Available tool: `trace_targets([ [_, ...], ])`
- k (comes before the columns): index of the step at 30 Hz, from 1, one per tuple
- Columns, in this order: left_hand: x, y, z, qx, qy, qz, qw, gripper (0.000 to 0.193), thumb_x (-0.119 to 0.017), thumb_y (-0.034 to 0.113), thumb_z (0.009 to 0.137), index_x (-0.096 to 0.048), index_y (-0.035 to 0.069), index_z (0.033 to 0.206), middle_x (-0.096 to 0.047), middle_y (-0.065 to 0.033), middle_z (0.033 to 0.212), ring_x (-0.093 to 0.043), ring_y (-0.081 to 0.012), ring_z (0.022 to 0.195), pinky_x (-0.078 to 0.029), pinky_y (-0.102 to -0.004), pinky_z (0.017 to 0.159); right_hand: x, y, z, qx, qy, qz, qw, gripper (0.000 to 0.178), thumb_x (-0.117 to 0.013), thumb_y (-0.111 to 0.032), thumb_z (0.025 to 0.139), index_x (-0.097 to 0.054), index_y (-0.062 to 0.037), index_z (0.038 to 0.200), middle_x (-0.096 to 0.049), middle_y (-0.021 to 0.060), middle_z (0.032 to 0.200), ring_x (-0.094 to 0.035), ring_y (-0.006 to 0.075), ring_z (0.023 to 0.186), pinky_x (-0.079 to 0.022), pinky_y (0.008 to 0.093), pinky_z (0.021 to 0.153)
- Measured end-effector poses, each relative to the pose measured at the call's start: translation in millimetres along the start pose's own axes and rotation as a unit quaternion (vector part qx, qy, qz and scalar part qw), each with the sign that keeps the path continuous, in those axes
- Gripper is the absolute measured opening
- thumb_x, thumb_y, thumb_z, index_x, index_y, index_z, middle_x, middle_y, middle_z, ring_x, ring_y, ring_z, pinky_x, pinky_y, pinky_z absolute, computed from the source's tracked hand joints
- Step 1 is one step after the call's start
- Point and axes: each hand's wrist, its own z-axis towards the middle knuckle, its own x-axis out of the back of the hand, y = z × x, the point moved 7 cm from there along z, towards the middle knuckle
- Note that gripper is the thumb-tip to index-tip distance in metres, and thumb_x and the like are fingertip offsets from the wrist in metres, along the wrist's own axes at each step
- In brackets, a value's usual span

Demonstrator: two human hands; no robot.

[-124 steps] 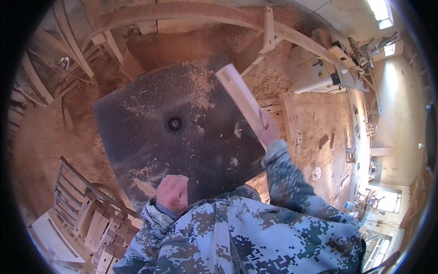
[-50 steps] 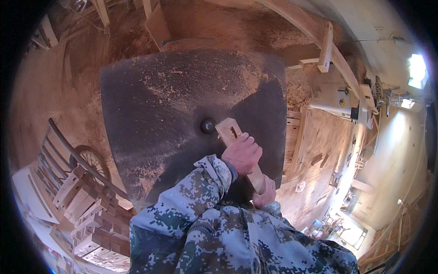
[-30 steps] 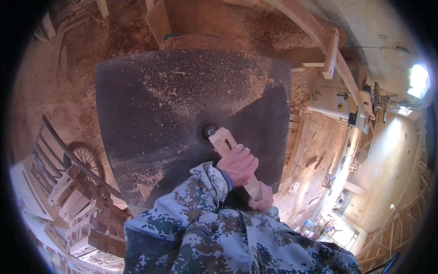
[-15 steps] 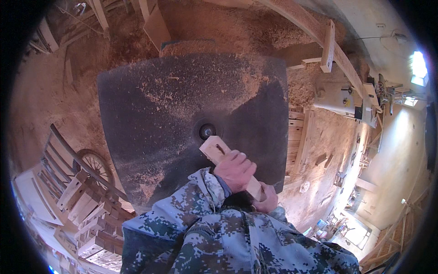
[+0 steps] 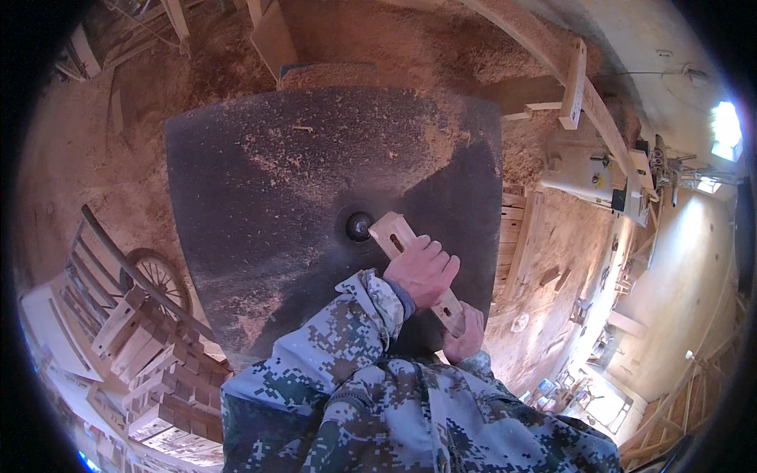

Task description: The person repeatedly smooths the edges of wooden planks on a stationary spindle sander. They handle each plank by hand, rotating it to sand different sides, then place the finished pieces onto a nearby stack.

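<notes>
A short wooden piece with slots cut through it slants across the dark machine table. My left hand is closed over its middle, fingers wrapped across the top. Lower down, my right hand grips the near end, its thumb side partly hidden. At the table's centre a round spindle stands in a recessed hole. The wood's far end lies right beside the spindle, on its right; I cannot tell whether they touch. Wood shavings are scattered over the tabletop.
Stacked timber pieces and a cart wheel are at the left. A curved beam passes at the upper right. Beyond the table's right edge are more wooden parts. Sawdust covers the floor behind the table.
Both hands have shifted the wooden piece to the right and slightly away from me. Its far end has gone from just below the spindle to the spindle's right side.
</notes>
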Motion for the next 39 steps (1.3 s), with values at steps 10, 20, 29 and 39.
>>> trace_targets([
  [10,7,-2,-6,0.004,-0.005,-0.015,1.000,0.026,-0.075,0.022,0.078,-0.066,0.008,0.098,-0.065,-0.0043,0.084,-0.064,-0.0256,0.090,-0.048,-0.0394,0.090,-6,-9,-11,0.013,-0.007,0.015,1.000,0.067,-0.073,-0.010,0.067,-0.062,0.0008,0.133,-0.067,0.0218,0.123,-0.062,0.0437,0.110,-0.050,0.0499,0.101],
  [20,22,2,-26,0.016,0.067,-0.002,0.998,0.032,-0.075,0.018,0.075,-0.070,0.005,0.104,-0.062,-0.0042,0.080,-0.063,-0.0240,0.085,-0.049,-0.0389,0.085,-11,-10,-19,0.050,-0.016,0.007,0.999,0.070,-0.074,-0.011,0.066,-0.061,0.0014,0.133,-0.068,0.0215,0.123,-0.063,0.0424,0.110,-0.050,0.0492,0.101],
  [29,29,9,-33,0.026,0.068,0.008,0.997,0.023,-0.074,0.017,0.078,-0.070,0.006,0.098,-0.062,-0.0051,0.079,-0.062,-0.0256,0.083,-0.049,-0.0400,0.084,-10,-15,-22,0.074,-0.011,0.018,0.997,0.074,-0.077,-0.012,0.064,-0.060,0.0004,0.134,-0.067,0.0207,0.121,-0.062,0.0420,0.107,-0.050,0.0486,0.100],
  [39,36,16,-50,0.037,0.057,0.016,0.998,0.027,-0.074,0.008,0.077,-0.072,0.002,0.104,-0.068,-0.0088,0.087,-0.065,-0.0293,0.090,-0.050,-0.0432,0.090,1,-33,-23,0.065,-0.007,0.054,0.996,0.070,-0.080,-0.010,0.068,-0.060,-0.0006,0.134,-0.068,0.0201,0.122,-0.062,0.0415,0.110,-0.049,0.0497,0.100],
])
